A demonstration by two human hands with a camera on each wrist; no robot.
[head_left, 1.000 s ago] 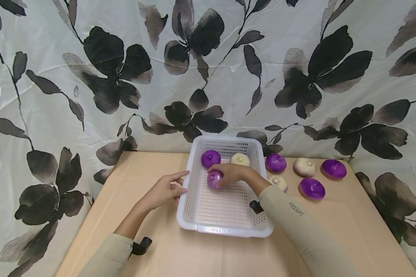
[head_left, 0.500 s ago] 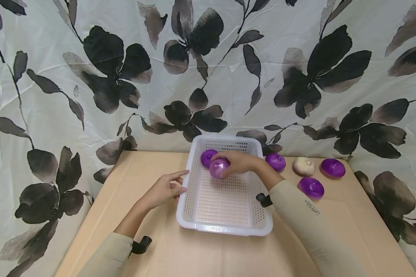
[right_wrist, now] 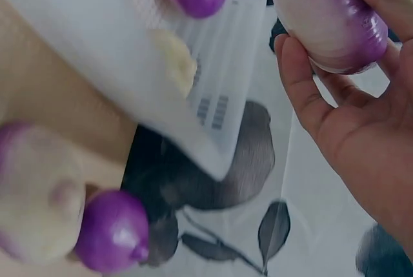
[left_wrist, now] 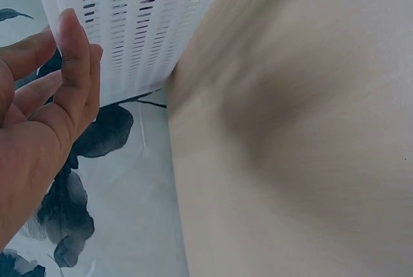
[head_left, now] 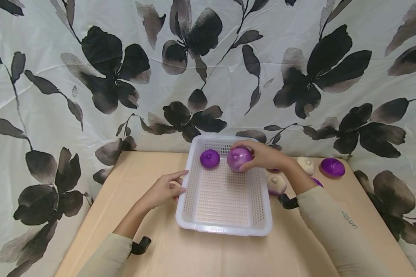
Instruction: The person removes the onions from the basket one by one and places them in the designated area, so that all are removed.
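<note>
The right hand (head_left: 260, 156) grips a purple-and-white onion (head_left: 239, 159), thumb on the near side and fingers on the far side. The grip is set to the width of the onion. The onion is in the air over the far right part of a white basket (head_left: 225, 232); in the right wrist view, its pale flank and glossy purple end are both exposed.

The left hand (head_left: 162, 191) is at the left side of the basket. Its index finger and thumb are extended and spaced apart, with the tips at the rim; the grip is wide. How firmly they press, I cannot tell.

Basket contents: one purple onion (head_left: 209, 159) sits at the far left, left of the held onion. A cream onion (right_wrist: 182, 70) shows in the right wrist view, partly hidden by the rim.

Right of the basket, on the wooden table (head_left: 152, 246): a large pale onion (head_left: 275, 184) lies just beside the basket wall. A small purple onion (right_wrist: 115, 233) lies beside it; in the head view the right hand covers most of it. Farther right are a white onion (head_left: 306, 165), a partly hidden violet onion (head_left: 317, 182) and, rightmost, a flattened purple onion (head_left: 332, 167).

A floral curtain (head_left: 249, 84) hangs behind the far table edge. Both sleeves are beige, with a black device at each wrist.
</note>
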